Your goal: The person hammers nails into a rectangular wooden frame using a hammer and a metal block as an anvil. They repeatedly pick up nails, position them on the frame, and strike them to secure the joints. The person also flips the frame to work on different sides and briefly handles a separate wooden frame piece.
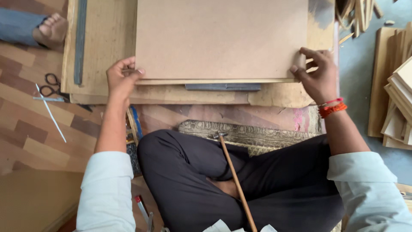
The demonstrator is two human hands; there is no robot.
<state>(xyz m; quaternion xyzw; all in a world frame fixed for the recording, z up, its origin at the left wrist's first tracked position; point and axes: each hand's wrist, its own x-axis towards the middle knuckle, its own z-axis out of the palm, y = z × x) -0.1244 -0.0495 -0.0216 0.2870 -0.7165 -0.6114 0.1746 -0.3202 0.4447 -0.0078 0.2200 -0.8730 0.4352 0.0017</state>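
Two hands: both at the near corners of one flat brown board, seen from above.
Left hand (121, 77): at the board's near left corner, fingers curled and pinching the edge, thumb tip pressed on the corner.
Right hand (316, 73): at the near right corner, fingers bent around the board's right edge, thumb on the near edge, grasping the board.
Brown board (221, 38): smooth, plain, rectangular, lying flat in the far middle of the scene, on top of a thin pale strip along its near edge.
Pale strip (214, 81): narrow, running left to right just under the board's near edge, touching it.
Work panel (105, 43): larger, worn, tan, lying under the board and showing on its left, right and near sides.
Grey bar (222, 87): short, dark, flat, just near of the pale strip, on the work panel.
Long grey strip (80, 41): dark, running near to far on the left part of the work panel, well apart from the left hand.
Hammer (234, 176): wooden handle slanting across the crossed legs, metal head at the far end near the patterned mat.
Patterned mat (257, 133): between the legs and the work panel.
Scissors (52, 85): black-handled, on the wood-pattern floor at far left.
Wrist threads (331, 108): red and orange, around the right wrist.
Stacked wood pieces (397, 99): pale, piled at the right edge.
Bare foot (52, 29): another person's, far left corner.
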